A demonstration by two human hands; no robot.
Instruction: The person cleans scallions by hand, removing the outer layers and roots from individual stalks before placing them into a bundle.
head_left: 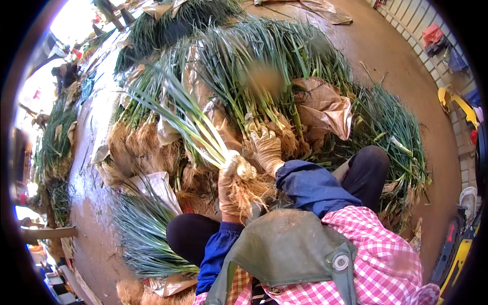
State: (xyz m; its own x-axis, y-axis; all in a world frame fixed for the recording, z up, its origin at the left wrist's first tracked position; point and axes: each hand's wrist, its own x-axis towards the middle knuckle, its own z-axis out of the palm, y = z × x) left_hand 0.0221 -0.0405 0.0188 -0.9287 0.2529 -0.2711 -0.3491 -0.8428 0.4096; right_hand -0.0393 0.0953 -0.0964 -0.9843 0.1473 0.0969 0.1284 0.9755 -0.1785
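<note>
My gloved left hand [229,192] is wrapped round the root end of a bunch of green onions [212,136]. Their pale stems and leaves slant up and left, and a tangle of tan roots hangs by the wrist. Just right of it, my gloved right hand [267,150] has its fingers curled on the stem bases of other green onions in a large heap [231,61]. That heap spreads in front of me, leaves away and roots toward me. Its fingertips are partly hidden among the stems.
Brown sacking [325,108] lies among the heap. More green onions lie at my right [391,132] and beside my left knee [140,231]. A green apron [290,246] covers my lap. Wet brown floor [391,61] runs to a tiled wall; yellow-and-black equipment [460,259] stands at the right edge.
</note>
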